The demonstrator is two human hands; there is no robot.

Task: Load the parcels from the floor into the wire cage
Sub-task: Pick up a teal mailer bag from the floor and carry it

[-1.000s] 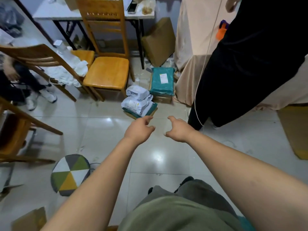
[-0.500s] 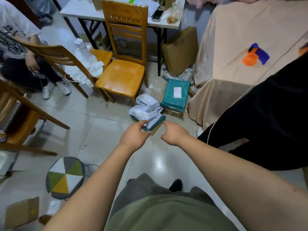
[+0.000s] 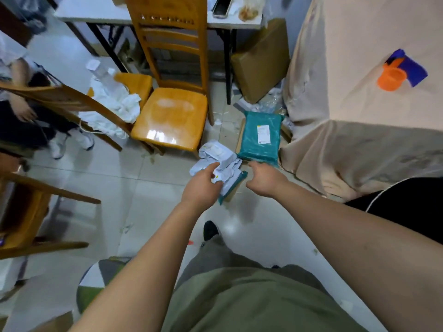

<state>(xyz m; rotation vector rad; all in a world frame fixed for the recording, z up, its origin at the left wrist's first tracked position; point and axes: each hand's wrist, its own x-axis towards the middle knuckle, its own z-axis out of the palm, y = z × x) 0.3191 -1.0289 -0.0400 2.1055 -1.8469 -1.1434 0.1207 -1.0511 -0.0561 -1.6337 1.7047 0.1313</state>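
Note:
A stack of white plastic-wrapped parcels [image 3: 221, 155] lies on the tiled floor, on top of a flat teal parcel [image 3: 233, 188]. Just right of it, a larger teal parcel [image 3: 261, 137] with a white label rests on cardboard. My left hand [image 3: 203, 185] reaches over the near edge of the white stack, fingers loosely curled, thumb at the wrapping. My right hand [image 3: 263, 180] hovers just right of the stack, loosely curled and holding nothing. No wire cage is in view.
A wooden chair [image 3: 170, 116] stands just behind the parcels. A cloth-covered table [image 3: 359, 130] with an orange cup [image 3: 390, 80] is to the right. A brown box [image 3: 261, 61] leans at the back. Someone in black [image 3: 407, 204] stands right; another person [image 3: 21, 111] sits left.
I have stepped closer to the parcels. Both hands moved forward and down: the left now overlaps the white stack, and the right has drawn level beside it.

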